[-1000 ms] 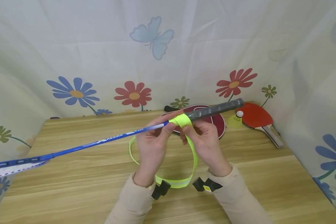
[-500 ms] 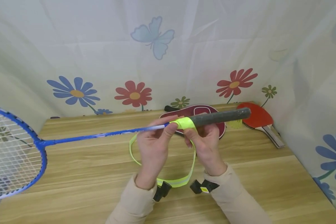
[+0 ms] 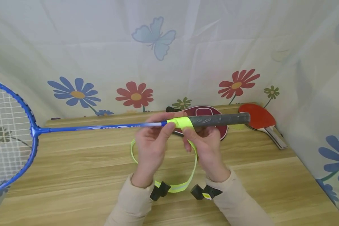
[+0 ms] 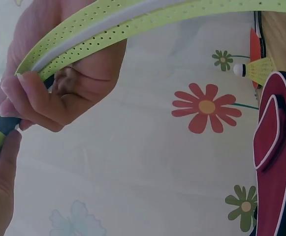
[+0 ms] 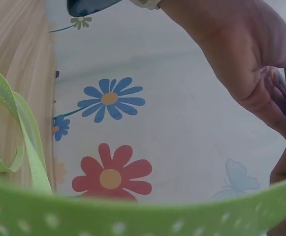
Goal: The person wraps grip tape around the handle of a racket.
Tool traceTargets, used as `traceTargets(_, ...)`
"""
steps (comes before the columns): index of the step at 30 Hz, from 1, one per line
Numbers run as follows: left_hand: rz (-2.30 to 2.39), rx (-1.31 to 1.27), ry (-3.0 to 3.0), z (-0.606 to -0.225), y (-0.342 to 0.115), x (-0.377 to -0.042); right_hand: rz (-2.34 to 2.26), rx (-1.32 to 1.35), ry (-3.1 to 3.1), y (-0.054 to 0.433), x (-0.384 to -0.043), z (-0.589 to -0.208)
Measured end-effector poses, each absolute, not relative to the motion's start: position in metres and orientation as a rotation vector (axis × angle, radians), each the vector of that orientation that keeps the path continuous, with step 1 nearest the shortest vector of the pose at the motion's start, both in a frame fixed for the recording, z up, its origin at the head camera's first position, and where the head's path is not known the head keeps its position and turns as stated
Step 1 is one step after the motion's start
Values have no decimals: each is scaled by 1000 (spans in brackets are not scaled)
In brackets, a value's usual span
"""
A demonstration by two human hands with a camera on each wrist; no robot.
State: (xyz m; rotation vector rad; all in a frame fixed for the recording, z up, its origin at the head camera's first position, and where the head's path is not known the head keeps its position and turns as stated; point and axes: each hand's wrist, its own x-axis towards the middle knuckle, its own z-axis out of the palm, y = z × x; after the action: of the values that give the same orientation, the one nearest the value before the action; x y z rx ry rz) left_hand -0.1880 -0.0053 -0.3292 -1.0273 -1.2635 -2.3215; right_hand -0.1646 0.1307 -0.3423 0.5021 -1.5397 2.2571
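A blue badminton racket (image 3: 87, 128) is held almost level above the table in the head view, its strung head cut off at the left edge. My left hand (image 3: 152, 144) grips it where the shaft meets the grey handle (image 3: 220, 119), thumb on the yellow-green grip tape (image 3: 182, 122) wound there. Beside it, my right hand (image 3: 207, 141) pinches the tape with thumb and fingers. From there the loose tape hangs in a big loop (image 3: 196, 157) to the table. The left wrist view shows the tape's perforated band (image 4: 103, 34) running from the right hand's fingers.
On the wooden table (image 3: 87, 182), a dark red paddle case (image 3: 223, 131) lies behind the hands. To its right are a red table tennis paddle (image 3: 260, 116) and a yellow shuttlecock (image 4: 258, 70), mostly hidden by the handle in the head view. Flowered cloth (image 3: 101, 56) encloses the table.
The racket has swung from a slant to nearly level and rolled, bringing its strung head into view at left. The handle end has dropped. Both hands keep their hold.
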Motion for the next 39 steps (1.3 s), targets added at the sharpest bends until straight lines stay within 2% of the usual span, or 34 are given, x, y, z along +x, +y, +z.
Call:
traceTargets(3,-2259,-950,-1241,-328,-5,-188,2271,326,-1678,133,-161,-338)
traceTargets(6,-2202,-901,-1223,-329,-4,-189,2283,269,-1759,135,-158,-333)
traceTargets(15,-2116,-801,-1205,-328,-1,-185,2191,540,-1756,128,-159,-333)
traceTargets(31,-2226,-606,-1370,-325,0,-169,2161,618,-1617,132,-173,-353)
traceTargets(35,-2148,-612,-1446,-325,-2,-169,2133,616,-1600,131,-172,-354)
traceTargets(39,-2158,-782,-1393,-323,-3,-170,2151,671,-1538,132,-170,-354)
